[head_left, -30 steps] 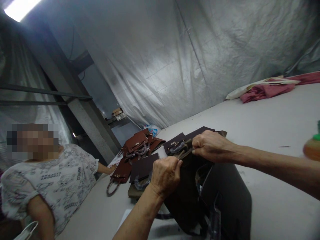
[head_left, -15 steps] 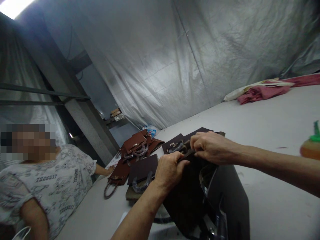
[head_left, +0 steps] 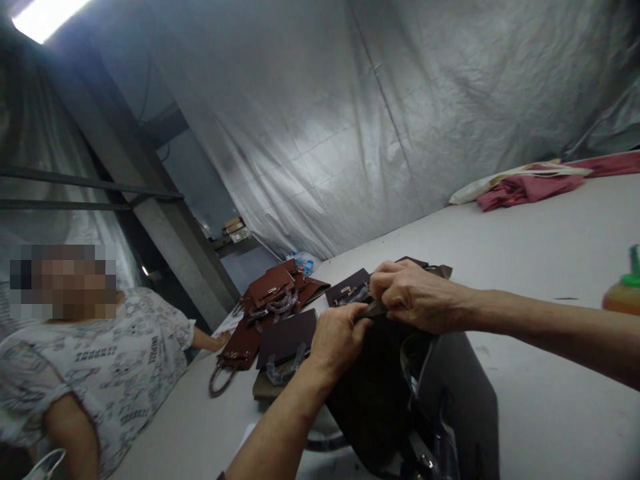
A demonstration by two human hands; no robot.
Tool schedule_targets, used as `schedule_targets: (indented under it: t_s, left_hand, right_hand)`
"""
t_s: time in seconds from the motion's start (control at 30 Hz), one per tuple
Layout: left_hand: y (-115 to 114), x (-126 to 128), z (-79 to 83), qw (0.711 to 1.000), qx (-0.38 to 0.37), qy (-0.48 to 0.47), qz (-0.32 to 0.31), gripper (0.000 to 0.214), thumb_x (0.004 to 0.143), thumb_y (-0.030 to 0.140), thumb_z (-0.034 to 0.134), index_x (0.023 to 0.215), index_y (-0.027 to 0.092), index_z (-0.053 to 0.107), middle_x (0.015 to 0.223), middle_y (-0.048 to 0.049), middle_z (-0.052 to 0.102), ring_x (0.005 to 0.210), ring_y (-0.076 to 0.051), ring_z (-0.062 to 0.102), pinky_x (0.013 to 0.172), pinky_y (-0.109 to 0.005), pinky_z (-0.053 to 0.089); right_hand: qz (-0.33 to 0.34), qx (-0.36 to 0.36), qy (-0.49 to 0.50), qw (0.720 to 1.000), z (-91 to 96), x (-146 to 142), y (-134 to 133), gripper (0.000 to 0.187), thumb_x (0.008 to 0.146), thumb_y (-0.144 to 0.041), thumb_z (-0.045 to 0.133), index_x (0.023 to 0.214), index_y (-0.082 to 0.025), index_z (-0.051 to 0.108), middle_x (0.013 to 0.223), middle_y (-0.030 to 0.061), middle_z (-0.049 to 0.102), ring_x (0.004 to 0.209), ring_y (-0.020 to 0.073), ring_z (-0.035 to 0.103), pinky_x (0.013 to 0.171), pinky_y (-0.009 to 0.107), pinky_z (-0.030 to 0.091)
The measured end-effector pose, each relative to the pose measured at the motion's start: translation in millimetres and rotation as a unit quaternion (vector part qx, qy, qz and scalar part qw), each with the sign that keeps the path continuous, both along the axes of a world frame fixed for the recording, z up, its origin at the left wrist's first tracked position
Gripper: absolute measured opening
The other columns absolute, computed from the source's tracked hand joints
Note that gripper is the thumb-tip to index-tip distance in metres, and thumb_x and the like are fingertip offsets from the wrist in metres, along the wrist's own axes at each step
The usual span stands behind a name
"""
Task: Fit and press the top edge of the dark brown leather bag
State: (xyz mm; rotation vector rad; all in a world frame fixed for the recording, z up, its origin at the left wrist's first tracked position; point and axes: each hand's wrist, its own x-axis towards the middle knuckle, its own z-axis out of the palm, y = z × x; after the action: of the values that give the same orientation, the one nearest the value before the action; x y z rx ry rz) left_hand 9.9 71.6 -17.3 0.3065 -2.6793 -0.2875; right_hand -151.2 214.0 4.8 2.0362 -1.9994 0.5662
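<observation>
Handbag, dark, hangs down below and between the two hands, its lower part seemingly resting on the counter. Left hand curled, thumb and fingers pinching the upper edge; right hand close beside it, fingers bent tightly over the same edge. Exact finger contact under the right hand is hidden.

Handling, by judgement: light enough for either hand; body soft and floppy where it sags, likely no trouble with slipping. Outer panel, below the right hand, stands smooth and flat, so probably stiffer; may crease or scuff if folded hard. Handle, nearer the wearer than the hands, looks film-wrapped and probably slick, a poor hold. Best grip seems the edge itself, thumb against fingers, hands near one another so the soft wall does not buckle.

Beyond the left hand: dark bag, wrapped handle; farther, brown bags, piled. Well right of the right hand: bottle, green-topped.
</observation>
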Motion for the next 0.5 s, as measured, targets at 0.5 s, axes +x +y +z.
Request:
schedule_targets:
  t_s: [0.5]
  left_hand:
    - [-7.1, -3.1, -0.9, 0.997, 0.064, 0.029, -0.010, 0.019, 0.091, 0.022, 0.072, 0.106, 0.025, 0.083, 0.099, -0.0011, 0.084, 0.090, -0.021, 0.076, 0.084, -0.030, 0.053]
  right_hand:
    - [-0.017, -0.078, -0.046, 0.996, -19.3, -14.0, -19.0, 0.019, 0.081, -0.010, 0.063, 0.065, -0.018, 0.069, 0.089, 0.0043, 0.076, 0.087, 0.0205, 0.063, 0.078, 0.035, 0.039]
